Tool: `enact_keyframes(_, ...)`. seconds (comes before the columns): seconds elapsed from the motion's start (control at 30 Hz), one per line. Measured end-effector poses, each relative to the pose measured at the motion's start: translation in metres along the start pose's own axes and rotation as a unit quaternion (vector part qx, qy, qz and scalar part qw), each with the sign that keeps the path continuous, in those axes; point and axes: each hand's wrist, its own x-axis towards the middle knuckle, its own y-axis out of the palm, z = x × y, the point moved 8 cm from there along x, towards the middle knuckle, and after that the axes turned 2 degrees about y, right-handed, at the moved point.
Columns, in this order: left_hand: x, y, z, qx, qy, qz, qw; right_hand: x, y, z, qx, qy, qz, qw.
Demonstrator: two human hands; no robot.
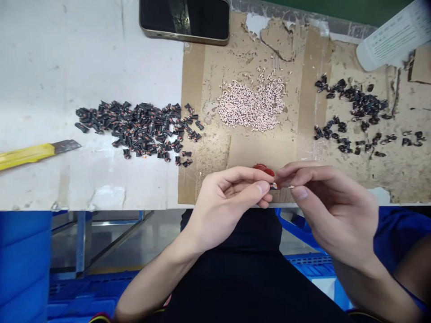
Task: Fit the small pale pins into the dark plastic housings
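Note:
My left hand [225, 202] pinches a small black part with an orange-and-white end [274, 186] between thumb and forefinger. Facing it, a tiny pale metallic piece [291, 187] sticks out from the closed thumb and forefinger of my right hand [336, 206]. A narrow gap separates the two pieces. Just behind my left fingertips shows a red rounded object [265, 169], partly covered by the hand. Beyond my hands lies a flat heap of tiny pale pieces [252, 105] on the cardboard [262, 150].
Small black parts with coppery marks [144, 125] are heaped at left, beside a yellow utility knife [30, 154] with its blade out. More black parts [367, 105] lie scattered at right. A phone [185, 20] and a whitish translucent bottle [393, 38] occupy the far side.

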Motion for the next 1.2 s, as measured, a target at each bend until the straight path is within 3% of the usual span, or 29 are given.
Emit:
enact_keyframes(0.37,-0.002,0.002,0.009,-0.040,-0.040,0.014,0.998,-0.002,0.005,0.000,0.010,-0.013,0.026,1.000)
enact_keyframes(0.7,-0.002,-0.001,0.000,0.013,-0.048,0.019,0.999,0.008,0.005,0.015,-0.113,-0.106,0.081,0.985)
enact_keyframes(1.0,-0.005,0.009,0.001,-0.082,-0.032,-0.023,0.996,0.003,-0.003,0.001,0.013,-0.058,-0.018,0.998)
enact_keyframes(1.2,-0.006,0.019,-0.001,-0.117,-0.040,-0.014,0.992,0.001,-0.005,0.009,-0.019,-0.127,-0.058,0.990)
